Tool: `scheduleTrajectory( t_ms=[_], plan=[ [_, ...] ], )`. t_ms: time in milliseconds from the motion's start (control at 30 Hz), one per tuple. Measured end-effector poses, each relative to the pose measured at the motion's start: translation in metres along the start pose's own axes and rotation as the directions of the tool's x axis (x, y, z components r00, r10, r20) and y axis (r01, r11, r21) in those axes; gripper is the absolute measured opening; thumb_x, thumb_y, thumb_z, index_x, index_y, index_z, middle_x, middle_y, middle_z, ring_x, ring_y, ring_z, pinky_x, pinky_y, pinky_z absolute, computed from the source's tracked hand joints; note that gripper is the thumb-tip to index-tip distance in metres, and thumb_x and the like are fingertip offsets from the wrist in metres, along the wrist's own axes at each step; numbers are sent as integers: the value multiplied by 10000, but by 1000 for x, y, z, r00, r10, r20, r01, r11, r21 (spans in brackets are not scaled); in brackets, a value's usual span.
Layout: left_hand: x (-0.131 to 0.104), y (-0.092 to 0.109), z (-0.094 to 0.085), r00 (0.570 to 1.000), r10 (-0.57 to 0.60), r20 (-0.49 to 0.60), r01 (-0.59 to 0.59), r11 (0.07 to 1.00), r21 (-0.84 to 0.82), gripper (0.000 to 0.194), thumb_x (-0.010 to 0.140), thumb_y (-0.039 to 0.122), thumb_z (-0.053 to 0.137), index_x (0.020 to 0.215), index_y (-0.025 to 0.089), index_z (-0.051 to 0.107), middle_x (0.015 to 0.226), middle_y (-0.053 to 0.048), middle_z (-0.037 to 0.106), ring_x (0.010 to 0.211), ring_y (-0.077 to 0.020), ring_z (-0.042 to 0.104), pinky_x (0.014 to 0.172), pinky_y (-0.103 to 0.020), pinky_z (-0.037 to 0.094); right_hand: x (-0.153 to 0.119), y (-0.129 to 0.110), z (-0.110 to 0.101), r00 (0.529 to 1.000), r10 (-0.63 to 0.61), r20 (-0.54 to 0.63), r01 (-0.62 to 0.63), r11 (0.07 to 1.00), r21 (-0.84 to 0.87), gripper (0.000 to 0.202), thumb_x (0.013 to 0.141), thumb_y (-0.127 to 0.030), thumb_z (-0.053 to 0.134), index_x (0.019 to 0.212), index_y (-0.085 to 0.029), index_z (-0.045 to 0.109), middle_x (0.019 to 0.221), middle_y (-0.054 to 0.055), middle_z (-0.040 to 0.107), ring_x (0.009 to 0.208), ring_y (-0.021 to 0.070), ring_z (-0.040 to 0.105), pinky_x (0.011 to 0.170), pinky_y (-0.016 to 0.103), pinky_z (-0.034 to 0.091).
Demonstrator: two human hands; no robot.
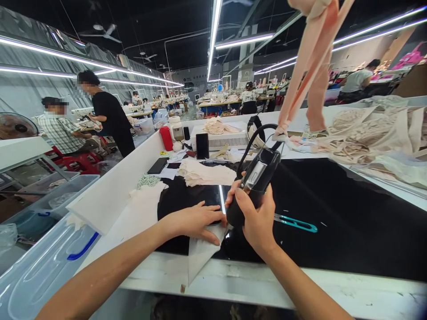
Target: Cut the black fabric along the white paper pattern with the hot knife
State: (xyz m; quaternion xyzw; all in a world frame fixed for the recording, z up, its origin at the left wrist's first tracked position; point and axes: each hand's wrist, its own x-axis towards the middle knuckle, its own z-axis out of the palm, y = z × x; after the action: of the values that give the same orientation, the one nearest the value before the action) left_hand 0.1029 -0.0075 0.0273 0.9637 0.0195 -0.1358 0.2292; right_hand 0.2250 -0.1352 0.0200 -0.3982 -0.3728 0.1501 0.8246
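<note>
My right hand [255,213] is wrapped round a black corded hand tool [260,173] with a silver panel; its exact kind is not clear. The tool stands tilted over the black work surface, its lower end close to my left fingertips. A thick black cord loops from its top, near knotted peach fabric strips [307,66] hanging from above. My left hand [200,222] lies flat with fingers stretched out on a thin whitish fabric piece [202,258], which hangs over the table's front edge. Teal thread snips [296,223] lie right of my right hand.
Behind my hands lie a stack of cream fabric pieces [207,172], a dark phone [157,165] and an upright phone [202,146]. A red bottle [166,138] stands at the back left. Beige garments [383,129] are heaped at right. Two people are at far left.
</note>
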Motion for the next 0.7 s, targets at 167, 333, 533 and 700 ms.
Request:
scheduleTrajectory(
  t_ms=[167, 333, 533, 700],
  plan=[
    [1, 4, -2, 1000, -22, 18, 21, 1000, 20, 405, 949, 358, 732, 1292, 243, 549, 1516, -101, 542, 1540, -313, 361, 1242, -722, 147, -5, 3, -1, 1000, 10, 8, -10, 1000, -8, 277, 885, -408, 783, 1010, -279, 571, 861, -51, 653, 634, 128, 619, 622, 293, 565],
    [2, 5, -3, 999, -42, 26, 41, 999, 25, 396, 940, 369, 747, 1270, 263, 556, 1509, -85, 536, 1508, -307, 403, 1247, -708, 141, -6, 7, -2, 1000, 13, 15, -13, 1000, -21, 289, 891, -403, 780, 1023, -277, 557, 852, -46, 661, 649, 136, 622, 651, 299, 559],
    [3, 6, -4, 998, -51, 23, 50, 998, 28, 443, 914, 395, 781, 1273, 262, 557, 1527, -89, 522, 1472, -309, 449, 1242, -711, 151, -6, 8, -3, 1000, -13, 21, 15, 997, -82, 239, 914, -368, 746, 1034, -276, 561, 840, -45, 662, 656, 142, 630, 668, 307, 564],
    [3, 10, -6, 997, -59, 40, 57, 998, 41, 463, 909, 363, 793, 1293, 263, 555, 1548, -80, 518, 1516, -312, 395, 1247, -711, 149, -8, 6, -2, 1000, 2, 9, -2, 999, -39, 251, 910, -385, 756, 1026, -272, 565, 857, -43, 659, 642, 132, 623, 644, 294, 566]
  ],
)
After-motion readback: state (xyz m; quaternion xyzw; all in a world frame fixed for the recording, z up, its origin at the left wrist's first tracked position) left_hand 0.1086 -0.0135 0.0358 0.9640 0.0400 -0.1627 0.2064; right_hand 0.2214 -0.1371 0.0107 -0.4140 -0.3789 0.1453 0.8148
